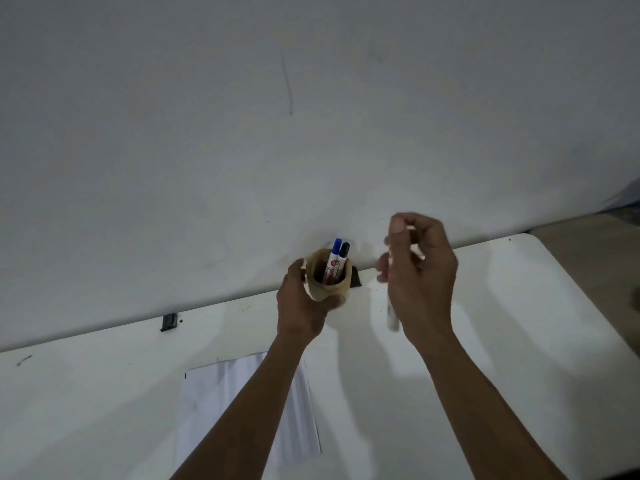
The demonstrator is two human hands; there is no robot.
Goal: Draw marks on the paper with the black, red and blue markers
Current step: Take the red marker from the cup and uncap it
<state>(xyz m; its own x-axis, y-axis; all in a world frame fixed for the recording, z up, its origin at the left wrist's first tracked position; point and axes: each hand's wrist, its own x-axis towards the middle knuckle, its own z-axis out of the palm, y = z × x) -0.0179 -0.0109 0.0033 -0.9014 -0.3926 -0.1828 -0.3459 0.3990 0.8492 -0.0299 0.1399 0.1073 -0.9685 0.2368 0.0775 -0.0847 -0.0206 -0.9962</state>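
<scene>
Pen holder [327,282] on table [104,393], against wall [311,116]; two markers [337,259] upright inside. Paper [207,403] lies before it, nearer the person.

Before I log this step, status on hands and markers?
Left hand around the cup. Right hand holds a blurred marker. Blue marker and black marker in cup. Paper partly under left arm.

Matt tan cup [325,289]; smooth white table [519,306]; thin paper [207,403].

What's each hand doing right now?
Left hand: closed around the cup.
Right hand: closed on a blurred marker.
</scene>
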